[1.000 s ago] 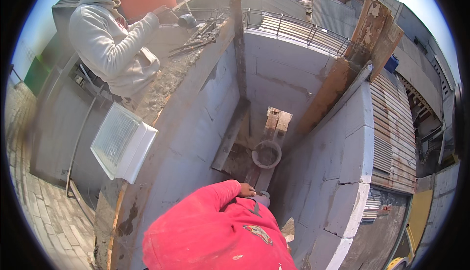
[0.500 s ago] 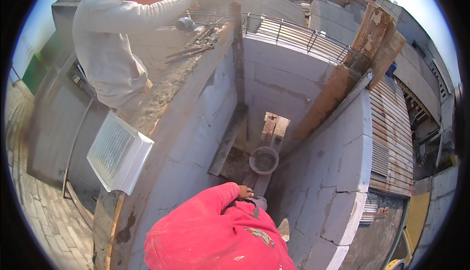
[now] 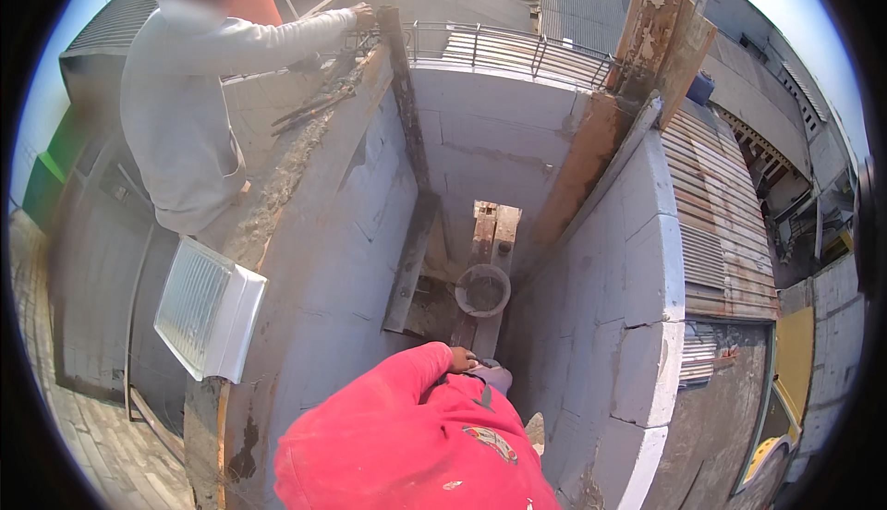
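Two red sleeves and a shirt front fill the lower middle. My left hand (image 3: 464, 358) is bare, its fingers curled in against a pale greyish bundle (image 3: 494, 376) that looks like a glove or cloth. Whether this bundle covers my right hand cannot be made out; the right fingers do not show. A small pale shape (image 3: 535, 429), perhaps a blade, peeks out beside the right edge of the shirt. Beyond my hands, a round grey bucket (image 3: 504, 299) stands on planks low between the walls, with grey material inside.
Pale block walls (image 3: 365, 224) (image 3: 605, 325) enclose me on both sides. A white box with ribbed glass (image 3: 208, 311) rests on the left wall. Another person (image 3: 185, 122) in a light top reaches toward a wooden post (image 3: 402, 94). Rebar (image 3: 508, 43) runs along the far wall.
My view has turned slightly, so most of the scene shifts left. The other person's arm has lowered, with a hand now beside the post. My left hand stays at the pale bundle.
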A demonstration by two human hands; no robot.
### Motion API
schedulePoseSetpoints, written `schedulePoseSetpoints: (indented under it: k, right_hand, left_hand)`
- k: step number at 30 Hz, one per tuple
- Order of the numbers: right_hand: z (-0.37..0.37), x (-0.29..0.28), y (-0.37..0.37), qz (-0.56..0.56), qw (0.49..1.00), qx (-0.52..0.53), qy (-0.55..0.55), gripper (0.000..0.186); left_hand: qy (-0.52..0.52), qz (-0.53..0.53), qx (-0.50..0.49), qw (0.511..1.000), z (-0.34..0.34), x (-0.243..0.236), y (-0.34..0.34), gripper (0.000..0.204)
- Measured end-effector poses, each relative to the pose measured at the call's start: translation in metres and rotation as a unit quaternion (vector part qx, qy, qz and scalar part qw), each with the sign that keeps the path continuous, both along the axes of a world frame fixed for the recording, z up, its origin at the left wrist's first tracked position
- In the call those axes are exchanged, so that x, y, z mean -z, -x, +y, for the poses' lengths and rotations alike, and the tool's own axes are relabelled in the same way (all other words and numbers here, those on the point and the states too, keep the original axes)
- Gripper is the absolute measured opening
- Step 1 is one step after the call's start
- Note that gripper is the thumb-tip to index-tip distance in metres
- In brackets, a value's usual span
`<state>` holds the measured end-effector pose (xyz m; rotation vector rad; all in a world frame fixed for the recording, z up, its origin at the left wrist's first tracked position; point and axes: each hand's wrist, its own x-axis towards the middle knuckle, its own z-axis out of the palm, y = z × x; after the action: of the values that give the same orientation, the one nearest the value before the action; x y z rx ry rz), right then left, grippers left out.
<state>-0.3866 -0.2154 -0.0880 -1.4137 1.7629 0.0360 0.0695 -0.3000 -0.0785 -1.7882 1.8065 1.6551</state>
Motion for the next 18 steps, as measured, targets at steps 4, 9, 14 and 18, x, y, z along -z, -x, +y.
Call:
schedulePoseSetpoints:
  k: [4,9,14,18]
  right_hand:
    - [0.087,0.009,-0.012,-0.018,0.995,0.103,-0.005,0.056]
    - [0.119,-0.021,-0.089,-0.163,0.866,0.466,-0.082,0.040]
    - [0.179,0.014,-0.159,0.059,0.704,0.707,-0.040,0.051]
    - [0.269,0.073,-0.275,-0.053,0.588,0.796,-0.133,0.054]
  left_hand:
    - [0.020,0.032,0.132,0.991,-0.037,0.067,0.008,0.054]
    - [-0.115,0.165,0.101,0.974,-0.159,0.125,-0.026,0.053]
    - [-0.016,0.004,0.511,0.859,-0.278,0.062,0.051,0.046]
    - [-0.011,-0.115,0.680,0.724,-0.249,0.022,0.167,0.049]
